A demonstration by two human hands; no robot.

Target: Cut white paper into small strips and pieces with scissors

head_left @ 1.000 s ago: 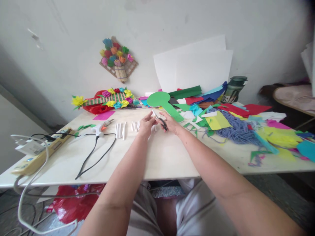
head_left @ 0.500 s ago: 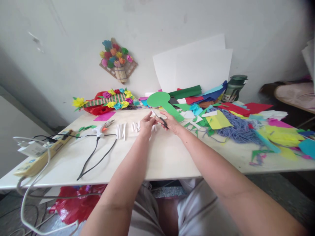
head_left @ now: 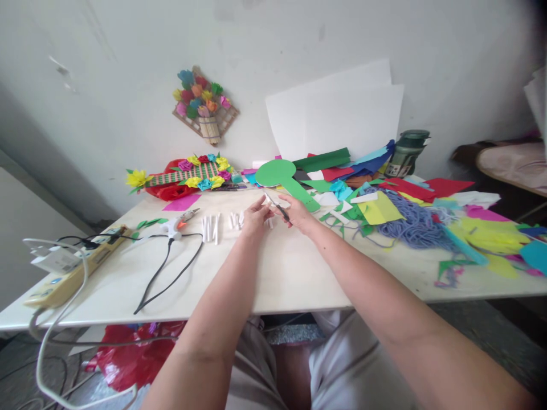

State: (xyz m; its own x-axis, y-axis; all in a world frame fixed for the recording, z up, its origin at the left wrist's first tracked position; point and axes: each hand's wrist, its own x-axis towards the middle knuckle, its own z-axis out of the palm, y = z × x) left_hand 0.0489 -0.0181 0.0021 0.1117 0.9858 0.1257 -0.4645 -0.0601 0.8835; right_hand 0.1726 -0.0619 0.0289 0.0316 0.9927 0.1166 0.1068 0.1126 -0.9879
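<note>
Both my hands meet over the far middle of the white table (head_left: 282,273). My right hand (head_left: 298,214) grips small scissors (head_left: 280,209) with dark handles, the blades pointing up and left. My left hand (head_left: 255,216) pinches a small white paper piece (head_left: 268,200) against the blades. Short white paper rolls (head_left: 212,226) lie in a row just left of my left hand. A green paddle-shaped cutout (head_left: 282,176) lies just beyond my hands.
A glue gun (head_left: 177,223) with a black cord lies at the left, beside a power strip (head_left: 64,273) at the table's left edge. Coloured paper scraps and blue yarn (head_left: 410,225) cover the right side. A paper-flower craft (head_left: 188,173) and white sheets (head_left: 342,119) stand by the wall.
My hands have hardly moved; the scissors and white piece shifted very slightly. The view tilted a touch.
</note>
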